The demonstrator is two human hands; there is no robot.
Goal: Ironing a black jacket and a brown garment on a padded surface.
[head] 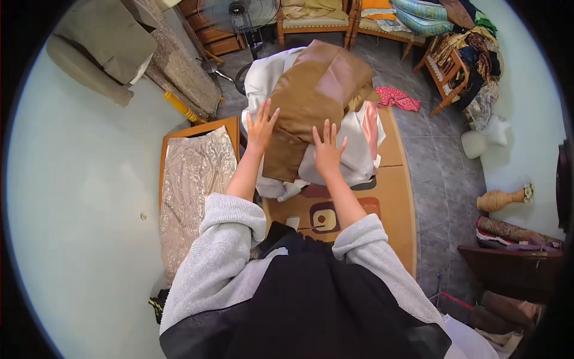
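Observation:
A brown satin cloth point(305, 89) lies spread over a heap of pale grey satin fabric point(264, 67) in front of me. Over the brown cloth's left edge is my left hand point(260, 128), its fingers apart and gripping nothing. My right hand point(328, 150) is spread above the grey fabric near the brown cloth's lower right edge. Whether either palm touches the fabric I cannot tell. Pink satin point(371, 128) shows at the heap's right side. The heap rests on a tan rug point(399, 202) with a dark, squared pattern.
To my left, beige lace fabric point(197, 179) covers a wooden-edged surface. A standing fan point(237, 13) and wooden chairs point(314, 27) heaped with cloth stand beyond. Red patterned cloth point(399, 98) lies on the tiled floor point(430, 179). A woven vase point(500, 199) is at right.

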